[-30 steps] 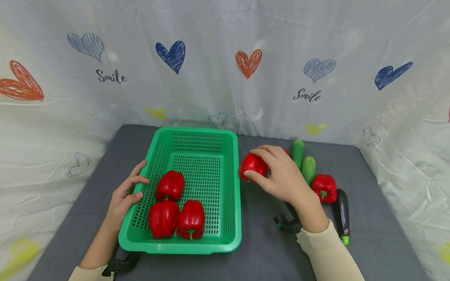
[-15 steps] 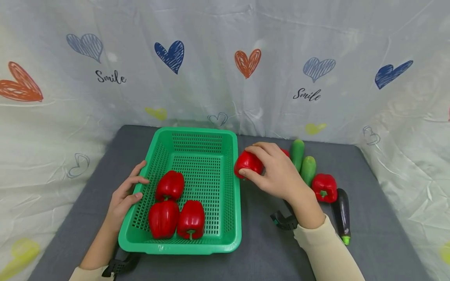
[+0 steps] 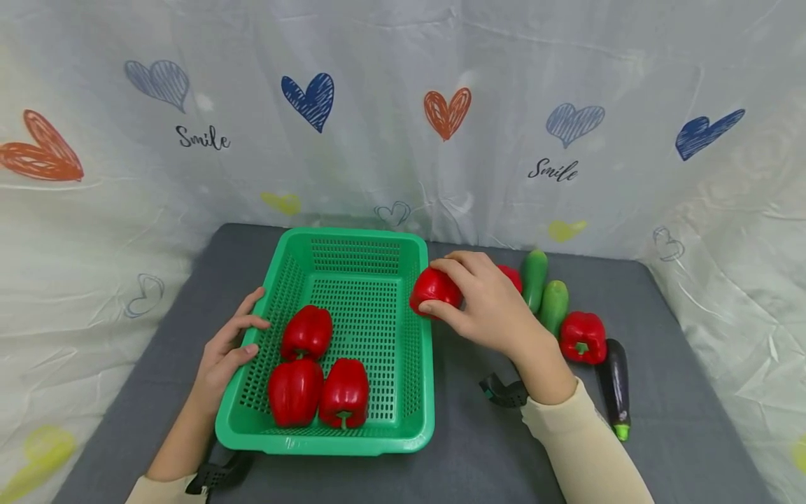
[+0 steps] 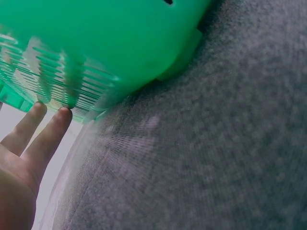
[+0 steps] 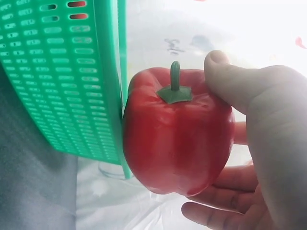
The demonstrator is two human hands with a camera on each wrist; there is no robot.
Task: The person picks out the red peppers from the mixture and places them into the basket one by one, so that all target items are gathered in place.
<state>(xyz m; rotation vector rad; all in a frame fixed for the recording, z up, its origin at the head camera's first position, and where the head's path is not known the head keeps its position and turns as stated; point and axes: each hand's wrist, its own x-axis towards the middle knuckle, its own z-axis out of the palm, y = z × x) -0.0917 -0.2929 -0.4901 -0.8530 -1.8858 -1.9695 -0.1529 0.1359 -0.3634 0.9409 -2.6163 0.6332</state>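
My right hand [image 3: 488, 301] grips a red bell pepper [image 3: 434, 291] at the right rim of the green basket [image 3: 327, 445]. In the right wrist view the pepper [image 5: 177, 134] is stem up, thumb on its near side and fingers beneath, beside the basket's outer wall [image 5: 62, 86]. My left hand [image 3: 223, 350] holds the basket's left rim, thumb and a finger over it; in the left wrist view two straight fingers [image 4: 48, 136] touch the outer wall. Inside the basket lie three red bell peppers, one farther back [image 3: 306, 332], two in front [image 3: 296, 392] [image 3: 344, 393].
Right of my right hand lie two cucumbers [image 3: 535, 280] [image 3: 554, 306], a red bell pepper [image 3: 582, 337] and an eggplant [image 3: 613, 385]. Another red pepper [image 3: 511, 277] is partly hidden behind the hand. A grey cloth [image 3: 466, 420] covers the table; a printed curtain [image 3: 378, 161] hangs behind.
My right hand has carried the bell pepper left and slightly up, from beside the basket to over its right rim. The left hand stays at the basket's left side.
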